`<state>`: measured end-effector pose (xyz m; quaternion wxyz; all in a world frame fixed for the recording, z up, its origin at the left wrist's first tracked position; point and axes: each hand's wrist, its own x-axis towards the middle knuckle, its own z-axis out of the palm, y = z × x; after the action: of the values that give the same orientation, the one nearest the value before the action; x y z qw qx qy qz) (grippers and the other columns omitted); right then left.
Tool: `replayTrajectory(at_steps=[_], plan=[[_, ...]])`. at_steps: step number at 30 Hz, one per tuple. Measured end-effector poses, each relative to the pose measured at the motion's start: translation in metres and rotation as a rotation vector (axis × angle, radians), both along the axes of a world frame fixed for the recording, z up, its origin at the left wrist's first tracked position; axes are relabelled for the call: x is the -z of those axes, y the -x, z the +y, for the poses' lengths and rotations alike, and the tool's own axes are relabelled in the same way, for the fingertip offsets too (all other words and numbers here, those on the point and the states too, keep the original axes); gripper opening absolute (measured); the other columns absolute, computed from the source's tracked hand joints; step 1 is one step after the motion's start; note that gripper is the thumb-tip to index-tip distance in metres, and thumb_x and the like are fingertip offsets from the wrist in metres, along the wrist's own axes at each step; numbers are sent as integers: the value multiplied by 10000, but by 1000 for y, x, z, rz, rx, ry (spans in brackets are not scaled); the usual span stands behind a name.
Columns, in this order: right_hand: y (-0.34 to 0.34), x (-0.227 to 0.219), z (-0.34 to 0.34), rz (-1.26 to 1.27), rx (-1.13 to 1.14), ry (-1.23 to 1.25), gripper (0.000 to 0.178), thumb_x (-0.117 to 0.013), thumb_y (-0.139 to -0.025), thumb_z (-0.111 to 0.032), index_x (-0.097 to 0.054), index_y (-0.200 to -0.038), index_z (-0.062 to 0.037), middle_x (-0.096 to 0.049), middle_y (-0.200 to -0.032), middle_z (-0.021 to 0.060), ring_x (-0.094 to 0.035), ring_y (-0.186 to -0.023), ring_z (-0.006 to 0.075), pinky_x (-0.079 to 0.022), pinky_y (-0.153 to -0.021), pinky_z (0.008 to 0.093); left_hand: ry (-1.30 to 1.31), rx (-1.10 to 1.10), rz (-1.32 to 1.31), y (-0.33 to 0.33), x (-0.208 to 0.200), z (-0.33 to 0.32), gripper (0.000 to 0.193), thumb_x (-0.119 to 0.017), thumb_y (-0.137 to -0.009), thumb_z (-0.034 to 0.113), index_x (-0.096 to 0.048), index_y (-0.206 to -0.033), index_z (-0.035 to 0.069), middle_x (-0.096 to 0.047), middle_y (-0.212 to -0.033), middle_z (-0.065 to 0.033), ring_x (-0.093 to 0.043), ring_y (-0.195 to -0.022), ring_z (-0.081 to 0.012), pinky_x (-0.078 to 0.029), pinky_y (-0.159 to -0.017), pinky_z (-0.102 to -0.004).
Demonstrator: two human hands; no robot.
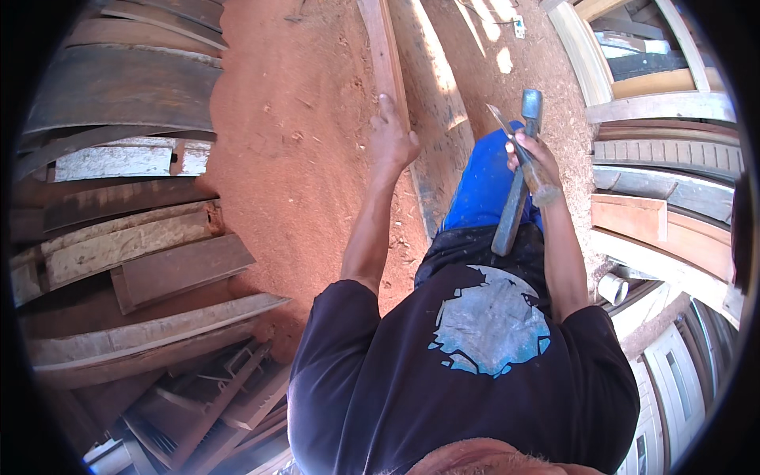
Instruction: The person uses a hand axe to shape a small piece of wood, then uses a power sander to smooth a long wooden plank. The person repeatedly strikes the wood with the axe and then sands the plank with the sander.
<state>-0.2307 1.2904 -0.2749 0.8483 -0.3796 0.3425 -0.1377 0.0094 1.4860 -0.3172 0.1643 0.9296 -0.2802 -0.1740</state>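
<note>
My left hand [389, 144] is closed around the near end of a long, narrow reddish wooden plank [385, 49], index finger stretched along it and thumb at its right edge. Both a hammer [511, 215] and a chisel [541, 179] are in my right hand [535, 158], above my blue-clad leg. The hammer's metal head points away from me and its handle slants back toward my lap. The chisel's pointed blade tilts to the far left, its wooden handle toward me. Some fingers of each hand are hidden.
A wide weathered board [434, 103] lies beside the plank, partly sunlit. Reddish sawdust [293, 150] covers the ground. Stacked old planks [127, 83] line the left; wooden frames and boards [665, 107] fill the right. A small white electrical socket [519, 27] lies at the far right.
</note>
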Motion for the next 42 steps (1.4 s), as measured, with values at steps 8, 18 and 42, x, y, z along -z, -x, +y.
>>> replayTrajectory(at_steps=[8, 18, 42], plan=[[-9, 69, -16, 106, 35, -247, 261, -759, -935, -288, -651, -1000, -60, -702, -840, 71, -645, -629, 140, -548, -608, 299, 171, 193, 50, 2, 12, 27, 1073, -763, -806, 132, -107, -1655, 144, -479, -1356, -368, -572, -1187, -488, -508, -1006, -491], [-18, 73, -18, 144, 70, -288, 277, -776, -924, -302, -648, -978, -62, -697, -823, 67, -652, -631, 138, -556, -603, 300, 509, 224, 266, -15, 23, 54, 1012, -883, -723, 94, -381, -1591, 223, -538, -1492, -202, -582, -1301, -408, -522, -1066, -446], [-28, 71, -23, 184, -4, -306, 223, -693, -994, -300, -607, -1036, -99, -664, -876, 53, -616, -675, 120, -552, -621, 283, 923, -389, 995, -19, 67, 76, 835, -324, -1064, 631, -123, -1645, 66, -555, -1398, -352, -604, -1277, -405, -459, -1110, -483]])
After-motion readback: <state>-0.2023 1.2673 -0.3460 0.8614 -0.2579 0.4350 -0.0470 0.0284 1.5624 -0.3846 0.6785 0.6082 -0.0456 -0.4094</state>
